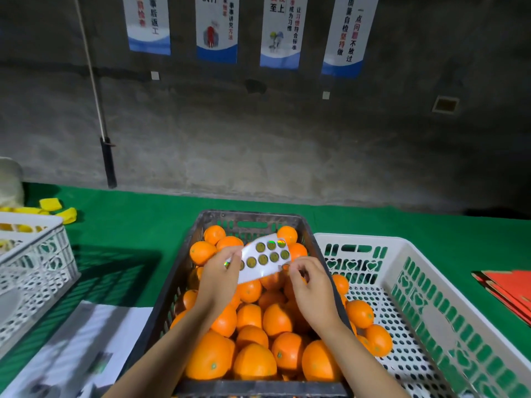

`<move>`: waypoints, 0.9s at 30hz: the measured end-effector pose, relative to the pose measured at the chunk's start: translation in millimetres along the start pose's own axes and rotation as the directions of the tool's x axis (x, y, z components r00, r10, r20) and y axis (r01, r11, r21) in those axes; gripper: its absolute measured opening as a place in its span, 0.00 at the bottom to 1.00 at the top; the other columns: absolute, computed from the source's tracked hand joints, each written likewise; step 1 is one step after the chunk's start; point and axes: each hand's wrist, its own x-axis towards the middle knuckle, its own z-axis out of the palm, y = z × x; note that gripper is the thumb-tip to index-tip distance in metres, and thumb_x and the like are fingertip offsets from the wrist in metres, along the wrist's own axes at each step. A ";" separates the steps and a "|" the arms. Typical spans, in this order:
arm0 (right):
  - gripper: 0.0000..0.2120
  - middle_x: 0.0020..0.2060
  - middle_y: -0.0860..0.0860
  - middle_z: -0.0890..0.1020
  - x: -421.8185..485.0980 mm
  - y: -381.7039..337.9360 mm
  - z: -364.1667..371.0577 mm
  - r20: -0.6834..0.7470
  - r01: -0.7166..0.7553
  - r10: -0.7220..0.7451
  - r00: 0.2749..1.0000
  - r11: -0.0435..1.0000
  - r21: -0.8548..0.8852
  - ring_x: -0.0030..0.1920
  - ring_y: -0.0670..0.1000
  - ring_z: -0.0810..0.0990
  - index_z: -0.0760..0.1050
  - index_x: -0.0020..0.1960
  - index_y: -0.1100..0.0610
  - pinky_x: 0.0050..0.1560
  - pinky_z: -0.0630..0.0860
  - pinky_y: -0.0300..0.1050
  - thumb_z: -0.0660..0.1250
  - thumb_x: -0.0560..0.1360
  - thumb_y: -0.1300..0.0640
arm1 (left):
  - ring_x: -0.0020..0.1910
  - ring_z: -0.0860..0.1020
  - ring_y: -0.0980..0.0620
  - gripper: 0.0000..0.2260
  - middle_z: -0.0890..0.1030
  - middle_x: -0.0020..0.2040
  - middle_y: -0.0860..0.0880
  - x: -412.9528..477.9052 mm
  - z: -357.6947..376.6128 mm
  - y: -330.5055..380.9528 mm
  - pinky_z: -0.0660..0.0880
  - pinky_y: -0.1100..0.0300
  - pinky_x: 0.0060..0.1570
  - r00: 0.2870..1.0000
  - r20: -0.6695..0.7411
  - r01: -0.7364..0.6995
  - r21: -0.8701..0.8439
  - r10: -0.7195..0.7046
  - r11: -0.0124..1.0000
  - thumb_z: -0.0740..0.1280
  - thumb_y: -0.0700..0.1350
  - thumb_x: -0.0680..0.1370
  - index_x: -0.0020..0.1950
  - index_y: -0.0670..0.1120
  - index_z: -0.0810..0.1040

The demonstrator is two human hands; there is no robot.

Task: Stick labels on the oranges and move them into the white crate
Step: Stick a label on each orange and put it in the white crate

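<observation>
A dark crate (184, 271) in front of me is full of oranges (253, 360). Above it my left hand (219, 275) pinches the left end of a white label sheet (263, 261) carrying several round shiny stickers. My right hand (309, 285) is at the sheet's lower right edge with fingers curled, thumb and forefinger pinching there. The white crate (465, 300) stands directly right of the dark one and holds a few oranges (360, 314) along its left side.
A second white crate (37, 254) stands at the left, with yellow pieces (51, 203) behind it. Printed paper (77, 349) lies at the near left on the green table cloth (129, 225). Red sheets (511, 288) lie at the far right. A grey wall rises behind the table.
</observation>
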 end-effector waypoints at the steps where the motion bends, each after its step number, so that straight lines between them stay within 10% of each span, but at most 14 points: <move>1: 0.10 0.49 0.41 0.78 1.5 -0.2 0.4 0.043 -0.087 0.084 0.996 0.994 0.068 0.54 0.42 0.77 0.78 0.43 0.49 0.56 0.72 0.44 0.65 0.81 0.59 | 0.44 0.77 0.71 0.08 0.80 0.46 0.61 1.3 -1.4 -0.2 0.71 0.74 0.35 0.997 -0.076 0.002 0.003 -0.001 1.000 0.61 0.48 0.83 0.56 0.53 0.80; 8: 0.09 0.53 0.45 0.79 -4.7 -3.8 8.2 0.668 -0.315 0.311 0.676 0.941 -0.119 0.58 0.46 0.78 0.82 0.34 0.45 0.63 0.71 0.49 0.70 0.72 0.54 | 0.47 0.81 0.57 0.10 0.83 0.51 0.51 5.8 -1.2 -2.5 0.81 0.54 0.45 0.981 -0.172 0.080 -0.038 -0.085 0.996 0.60 0.49 0.83 0.59 0.50 0.79; 14: 0.05 0.36 0.52 0.79 -8.9 2.6 3.3 0.614 -0.236 0.290 0.734 0.957 -0.170 0.38 0.45 0.77 0.78 0.39 0.56 0.40 0.74 0.42 0.72 0.70 0.55 | 0.43 0.82 0.56 0.09 0.83 0.48 0.51 5.5 -1.0 -4.6 0.79 0.62 0.36 0.980 -0.152 0.126 0.000 -0.125 0.992 0.60 0.50 0.83 0.58 0.51 0.78; 27: 0.10 0.41 0.48 0.81 -8.8 8.6 1.1 0.583 -0.167 0.221 0.782 0.975 -0.146 0.46 0.44 0.79 0.81 0.42 0.57 0.48 0.75 0.39 0.77 0.72 0.51 | 0.42 0.80 0.57 0.06 0.82 0.48 0.51 4.3 -0.3 -1.2 0.72 0.66 0.32 0.981 -0.140 0.142 0.024 -0.138 0.990 0.61 0.49 0.83 0.56 0.52 0.77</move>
